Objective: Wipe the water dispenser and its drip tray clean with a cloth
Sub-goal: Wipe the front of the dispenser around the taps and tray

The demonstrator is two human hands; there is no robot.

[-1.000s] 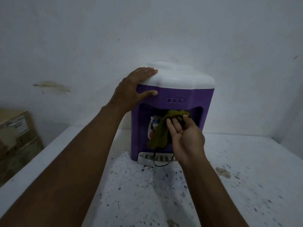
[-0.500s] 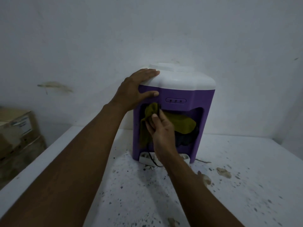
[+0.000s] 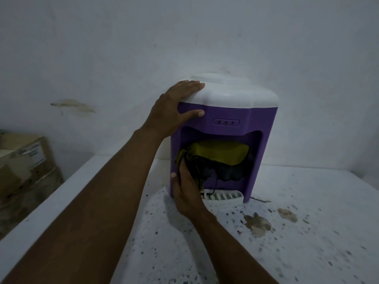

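Observation:
A purple water dispenser (image 3: 254,119) with a white top stands on a speckled white counter against the wall. My left hand (image 3: 174,107) rests on its upper left corner, fingers flat on the white top, thumb on the purple front. My right hand (image 3: 187,191) holds an olive-green cloth (image 3: 221,152) at the lower left of the tap recess. The cloth is spread across the recess and hides the taps. Below it sits the white drip tray (image 3: 225,197), its left end behind my right hand.
The counter (image 3: 307,253) carries dark specks and two brownish stains to the right of the dispenser. Cardboard boxes (image 3: 22,160) stand beyond the counter's left edge. A stained wall is close behind the dispenser.
My right hand has moved down the left side of the recess with the cloth, from the top left to just above the drip tray. My left hand has stayed put.

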